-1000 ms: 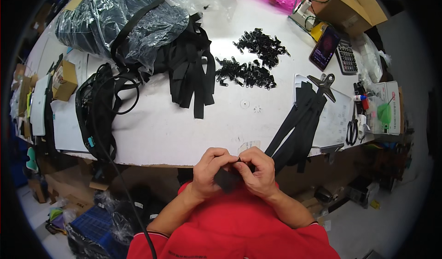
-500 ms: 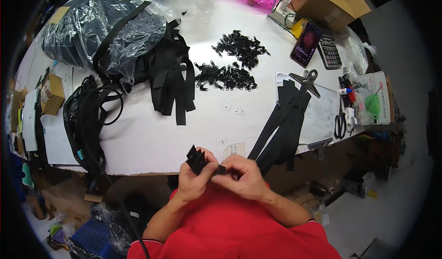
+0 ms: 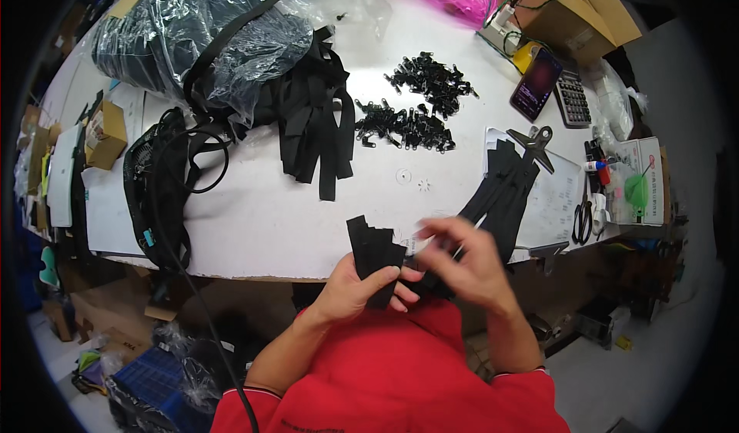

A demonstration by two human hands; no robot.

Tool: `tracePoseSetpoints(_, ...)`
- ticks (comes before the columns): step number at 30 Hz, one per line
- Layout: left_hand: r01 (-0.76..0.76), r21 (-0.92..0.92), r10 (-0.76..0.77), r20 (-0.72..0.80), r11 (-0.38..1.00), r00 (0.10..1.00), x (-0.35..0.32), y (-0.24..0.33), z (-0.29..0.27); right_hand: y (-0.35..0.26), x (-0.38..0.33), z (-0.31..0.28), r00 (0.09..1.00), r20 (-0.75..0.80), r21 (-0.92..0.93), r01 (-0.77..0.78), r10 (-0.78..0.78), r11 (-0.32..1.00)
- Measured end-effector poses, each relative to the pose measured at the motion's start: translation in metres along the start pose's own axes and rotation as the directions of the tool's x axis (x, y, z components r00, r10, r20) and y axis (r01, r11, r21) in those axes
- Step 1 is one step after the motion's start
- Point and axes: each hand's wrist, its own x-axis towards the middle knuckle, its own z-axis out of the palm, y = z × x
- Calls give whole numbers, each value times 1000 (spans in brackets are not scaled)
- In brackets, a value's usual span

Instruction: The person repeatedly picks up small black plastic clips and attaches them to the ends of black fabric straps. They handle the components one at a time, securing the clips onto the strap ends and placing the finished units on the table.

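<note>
At the near edge of the table my left hand (image 3: pixel 356 287) is closed on a fanned bundle of black fabric strips (image 3: pixel 376 250), thumb on top and strip ends pointing away from me. To its right my right hand (image 3: pixel 469 267) is raised and smeared by motion, so I cannot tell whether its fingers hold anything. Just beyond that hand, long black strips (image 3: pixel 506 194) hang over the table edge, gathered under a large metal clip (image 3: pixel 536 148) on a clipboard. Two heaps of small black zipper sliders (image 3: pixel 431 85) lie farther off, mid-table.
More black strips (image 3: pixel 312 125) lie left of the heaps, beside a plastic-wrapped dark bundle (image 3: pixel 200 40). A black mesh bag (image 3: pixel 156 194) sits at left. At right are a phone (image 3: pixel 535 85), a calculator (image 3: pixel 573 98), scissors (image 3: pixel 583 219) and a cardboard box (image 3: pixel 593 21).
My right hand has come away from the bundle, moving up and to the right. The strips in my left hand are now spread flatter and show more. The whole view has shifted slightly.
</note>
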Motion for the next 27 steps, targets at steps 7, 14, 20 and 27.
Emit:
tracePoseSetpoints(7,-546,515,643,-13,660,766,0,-18,-4,21,-2,41,1000,-23,476,22,-12,879)
tracePoseSetpoints(14,-474,800,716,81,369,694,-5,-21,-3,9,-21,49,985,-31,651,-109,170,751)
tracePoseSetpoints(20,-380,575,556,-163,725,815,-9,-4,-8,1,-21,40,995,-40,449,-63,91,891)
tracePoseSetpoints(27,-506,841,751,209,188,626,-6,-1,-5,4,-19,54,957,125,629,-280,261,725)
